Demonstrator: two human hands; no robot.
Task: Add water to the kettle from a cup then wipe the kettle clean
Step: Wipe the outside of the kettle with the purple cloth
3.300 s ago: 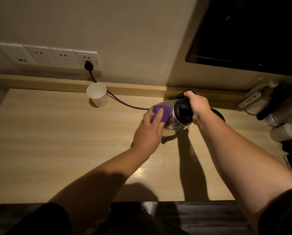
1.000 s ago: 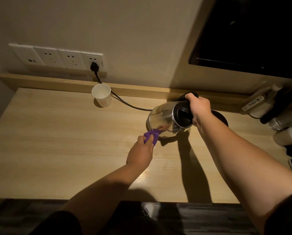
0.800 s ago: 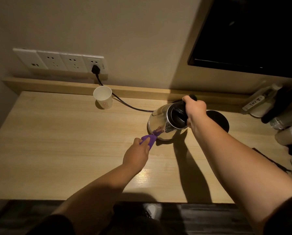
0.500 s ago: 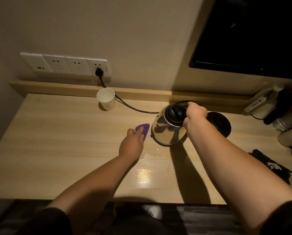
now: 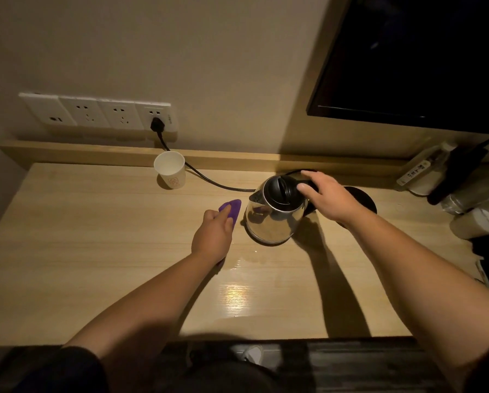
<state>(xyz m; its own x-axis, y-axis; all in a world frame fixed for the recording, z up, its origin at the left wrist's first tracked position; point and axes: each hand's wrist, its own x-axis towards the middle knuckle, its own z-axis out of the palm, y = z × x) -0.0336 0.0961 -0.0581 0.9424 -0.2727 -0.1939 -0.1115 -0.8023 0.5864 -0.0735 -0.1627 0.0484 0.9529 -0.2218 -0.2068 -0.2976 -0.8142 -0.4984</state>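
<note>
Head view, wipe step: kettle (image 5: 274, 215) upright on desk (image 5: 95, 251), right hand (image 5: 330, 198) loose-fingered over handle, left hand (image 5: 213, 236) holding purple cloth (image 5: 232, 208) beside it; next, probably regrip, resume wiping.

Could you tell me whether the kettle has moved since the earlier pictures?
Yes: the kettle, earlier tilted and lifted, now stands upright on the desk, left of its base.

Two bare forearms, left hand (image 5: 213, 235) and right hand (image 5: 330, 198) uncovered, dark short sleeves ending near the elbows, no rings, watch or bands that showed
</note>
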